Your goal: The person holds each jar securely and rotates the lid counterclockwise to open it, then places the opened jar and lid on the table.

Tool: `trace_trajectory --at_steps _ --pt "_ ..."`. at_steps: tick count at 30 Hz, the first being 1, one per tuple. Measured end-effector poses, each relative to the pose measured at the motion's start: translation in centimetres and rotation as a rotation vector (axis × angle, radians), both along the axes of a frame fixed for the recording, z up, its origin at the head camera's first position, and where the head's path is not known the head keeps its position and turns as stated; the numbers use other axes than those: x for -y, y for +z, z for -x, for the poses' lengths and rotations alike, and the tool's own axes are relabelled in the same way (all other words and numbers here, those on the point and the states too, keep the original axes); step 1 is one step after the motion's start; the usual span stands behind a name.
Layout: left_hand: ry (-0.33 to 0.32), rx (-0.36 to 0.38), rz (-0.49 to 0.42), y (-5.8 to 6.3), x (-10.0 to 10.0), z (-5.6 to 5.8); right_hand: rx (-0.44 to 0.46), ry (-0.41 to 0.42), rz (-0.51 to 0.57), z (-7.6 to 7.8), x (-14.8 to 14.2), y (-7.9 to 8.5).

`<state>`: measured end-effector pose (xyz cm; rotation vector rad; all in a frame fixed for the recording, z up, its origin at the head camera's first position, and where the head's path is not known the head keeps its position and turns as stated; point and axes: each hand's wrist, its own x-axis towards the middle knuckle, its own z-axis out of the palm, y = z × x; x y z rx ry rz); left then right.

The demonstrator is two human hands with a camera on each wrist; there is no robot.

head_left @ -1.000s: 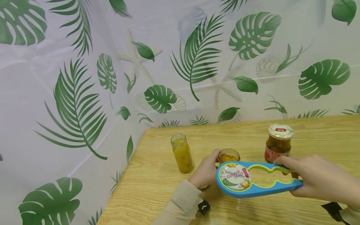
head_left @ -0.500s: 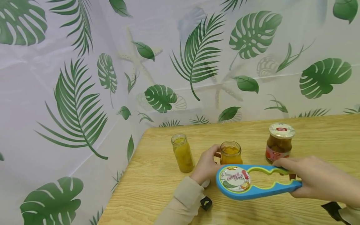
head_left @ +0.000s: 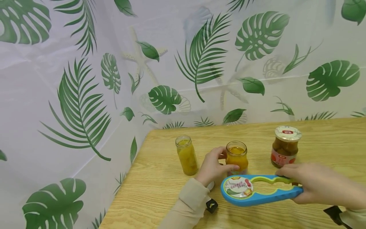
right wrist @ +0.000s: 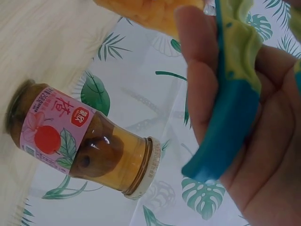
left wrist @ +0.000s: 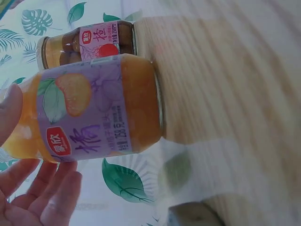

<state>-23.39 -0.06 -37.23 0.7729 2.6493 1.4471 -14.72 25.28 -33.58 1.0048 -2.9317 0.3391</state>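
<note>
My left hand (head_left: 213, 167) holds a lidless glass jar of orange fruit (head_left: 237, 159), thumb on its near side and fingers round the far side. In the left wrist view the jar's purple label (left wrist: 87, 108) shows a mandarin segment. My right hand (head_left: 317, 183) grips the handles of a blue and yellow-green jar opener (head_left: 263, 200), held just in front of that jar. A white printed disc (head_left: 238, 187) fills the opener's round end. Close to the right hand stands a lidded jar with a pink label (head_left: 284, 149), dark round fruit inside.
A tall open jar of yellow fruit (head_left: 187, 157) stands to the left of the left hand. Beneath the left wrist, a small pale round thing (head_left: 210, 185) is partly hidden. The wooden table (head_left: 328, 136) meets a leaf-patterned sheet (head_left: 171, 63) behind and at left.
The orange fruit jar has moved away from me, out from behind the opener. My left thumb has come into view on it. The opener has dropped slightly towards me.
</note>
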Motion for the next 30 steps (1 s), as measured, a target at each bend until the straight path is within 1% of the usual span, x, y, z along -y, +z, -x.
trace_trajectory --at_steps 4,8,13,17,21,23,26,30 --pt "-0.006 0.005 -0.002 -0.1 0.1 0.0 0.002 0.051 0.027 0.2 0.1 -0.4" --pt "-0.01 0.018 -0.001 -0.1 0.3 -0.1 0.027 0.068 0.034 0.3 0.2 -0.7" --pt "-0.028 0.023 0.035 0.0 0.6 -0.3 0.079 0.086 0.036 0.5 0.4 -1.1" --pt "-0.054 0.035 0.069 0.4 1.1 -0.6 0.126 0.142 0.076 0.7 0.4 -1.3" --pt "-0.071 0.052 0.089 0.9 1.4 -0.8 0.181 0.174 0.094 0.7 0.6 -1.3" --pt "-0.076 0.064 0.088 1.1 1.5 -1.0 0.187 0.192 0.093 0.8 0.6 -1.3" --pt "-0.089 0.074 0.072 1.3 1.5 -1.1 0.165 0.223 0.09 0.8 0.7 -1.6" --pt "-0.107 0.066 0.073 1.3 1.6 -1.2 0.156 0.228 0.077 0.8 0.9 -2.0"
